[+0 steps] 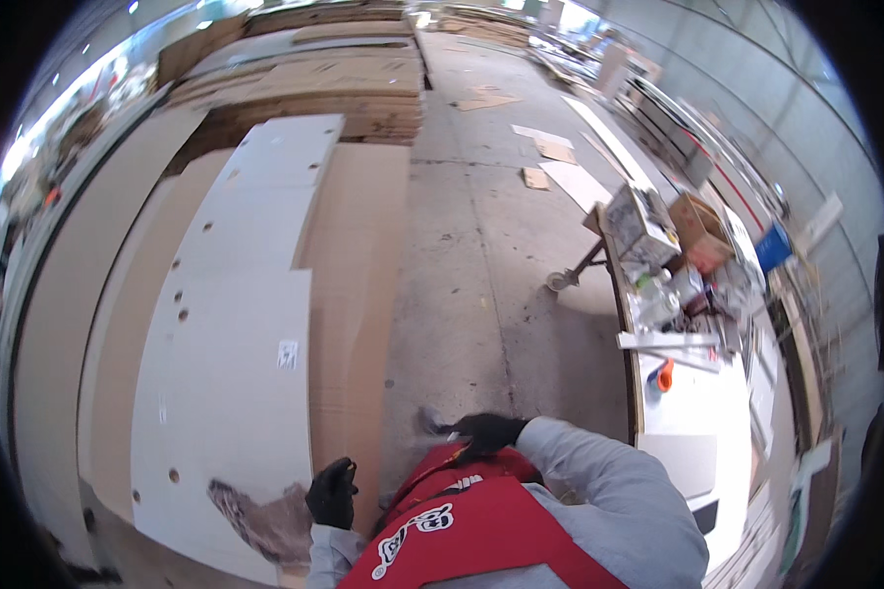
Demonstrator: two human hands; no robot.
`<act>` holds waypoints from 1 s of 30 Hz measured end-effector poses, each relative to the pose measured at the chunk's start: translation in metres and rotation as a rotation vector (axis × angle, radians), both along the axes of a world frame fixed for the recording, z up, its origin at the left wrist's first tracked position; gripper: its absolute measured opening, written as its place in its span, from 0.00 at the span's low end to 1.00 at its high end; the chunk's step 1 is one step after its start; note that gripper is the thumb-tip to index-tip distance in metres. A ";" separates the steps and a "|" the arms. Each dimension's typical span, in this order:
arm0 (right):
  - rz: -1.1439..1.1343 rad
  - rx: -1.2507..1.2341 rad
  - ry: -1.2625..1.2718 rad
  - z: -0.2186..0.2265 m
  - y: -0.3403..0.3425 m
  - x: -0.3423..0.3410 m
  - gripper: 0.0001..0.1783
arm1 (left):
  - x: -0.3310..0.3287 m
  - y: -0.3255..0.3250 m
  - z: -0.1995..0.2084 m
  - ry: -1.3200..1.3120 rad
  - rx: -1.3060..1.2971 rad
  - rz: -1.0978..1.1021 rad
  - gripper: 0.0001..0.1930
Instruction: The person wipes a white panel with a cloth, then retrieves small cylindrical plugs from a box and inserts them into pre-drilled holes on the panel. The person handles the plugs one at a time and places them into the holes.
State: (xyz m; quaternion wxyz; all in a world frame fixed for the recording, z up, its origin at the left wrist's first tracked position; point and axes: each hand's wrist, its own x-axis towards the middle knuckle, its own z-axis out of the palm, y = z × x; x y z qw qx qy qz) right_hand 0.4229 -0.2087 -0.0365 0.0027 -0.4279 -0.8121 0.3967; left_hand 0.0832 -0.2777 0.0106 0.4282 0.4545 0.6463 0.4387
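Note:
My left hand, in a black glove, is beside the near right edge of a long white panel. Its fingers are bent but apart, with nothing seen between them. My right hand, also black-gloved, is at the front of my red apron, with its fingers pointing left. Its fingers look closed around a small light-tipped thing, too blurred to name. The panel has several round holes along its left side and a small white label. Crumpled clear film lies at its near end.
Brown cardboard sheets lie under the panel, and a tall stack of boards stands behind. To the right is a wheeled workbench with an orange-and-blue tape roll, bottles and boxes. Cardboard scraps lie on the concrete floor.

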 end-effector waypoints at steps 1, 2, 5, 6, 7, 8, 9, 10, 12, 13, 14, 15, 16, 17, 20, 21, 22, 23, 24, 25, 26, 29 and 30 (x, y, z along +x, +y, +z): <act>0.069 -0.022 0.080 -0.006 -0.006 -0.017 0.27 | 0.005 0.002 0.001 -0.042 -0.034 0.013 0.10; 0.204 -0.003 0.232 -0.013 -0.008 -0.031 0.25 | 0.009 0.004 -0.001 -0.063 -0.034 0.032 0.10; 0.206 0.093 -0.007 -0.021 -0.005 -0.045 0.22 | 0.025 0.014 0.003 -0.219 -0.076 0.023 0.11; 0.288 0.085 -0.091 -0.021 -0.001 -0.041 0.22 | 0.032 0.018 0.005 -0.255 -0.113 0.033 0.11; 0.254 0.108 -0.074 -0.021 0.005 -0.034 0.21 | 0.040 0.023 0.008 -0.186 -0.173 0.024 0.12; 0.245 0.070 -0.111 -0.022 0.009 -0.027 0.21 | 0.049 0.031 0.012 -0.272 -0.232 -0.047 0.13; 0.098 0.111 -0.132 -0.024 0.020 -0.014 0.20 | 0.057 0.039 0.015 -0.350 -0.333 -0.109 0.13; 0.006 0.062 -0.212 -0.024 0.030 -0.004 0.19 | 0.066 0.043 0.019 -0.399 -0.490 -0.110 0.14; -0.331 0.231 -0.009 -0.025 0.060 0.009 0.20 | 0.090 0.052 0.020 0.163 -0.003 -0.761 0.17; -0.269 0.175 -0.107 -0.023 0.078 0.014 0.22 | 0.106 0.051 0.017 0.007 -0.076 -0.898 0.19; -0.266 0.238 -0.011 -0.019 0.092 0.022 0.19 | 0.125 0.053 0.011 -0.017 -0.140 -1.082 0.22; -0.303 0.288 0.131 -0.012 0.105 0.030 0.20 | 0.145 0.061 0.004 -0.065 0.399 -1.319 0.22; -0.211 0.429 0.157 -0.003 0.114 0.035 0.22 | 0.157 0.057 0.005 -0.062 0.185 -1.317 0.22; -0.208 0.391 0.106 0.006 0.124 0.039 0.21 | 0.168 0.062 0.004 -0.100 0.076 -1.320 0.22; -0.178 0.308 0.039 0.031 0.144 0.055 0.21 | 0.195 0.071 0.011 0.026 -0.137 -1.256 0.22; -0.174 0.277 0.028 0.036 0.153 0.062 0.21 | 0.204 0.078 0.012 0.075 -0.190 -1.244 0.22; -0.158 0.276 0.021 0.039 0.160 0.069 0.20 | 0.215 0.084 0.011 0.122 -0.241 -1.233 0.22; -0.144 0.287 0.033 0.040 0.168 0.076 0.20 | 0.228 0.092 0.007 0.160 -0.293 -1.223 0.22; -0.131 0.298 0.027 0.041 0.173 0.082 0.20 | 0.242 0.100 -0.001 0.206 -0.243 -1.100 0.22; -0.109 0.307 0.054 0.040 0.177 0.086 0.20 | 0.256 0.109 -0.012 0.251 -0.194 -0.972 0.21; -0.089 0.315 0.067 0.039 0.182 0.088 0.19 | 0.268 0.117 -0.024 0.299 -0.145 -0.838 0.21; -0.038 0.294 0.081 0.040 0.190 0.083 0.19 | 0.305 0.147 -0.063 0.349 -0.020 -0.537 0.19; -0.030 0.296 0.080 0.041 0.192 0.080 0.18 | 0.309 0.160 -0.072 0.338 0.034 -0.462 0.19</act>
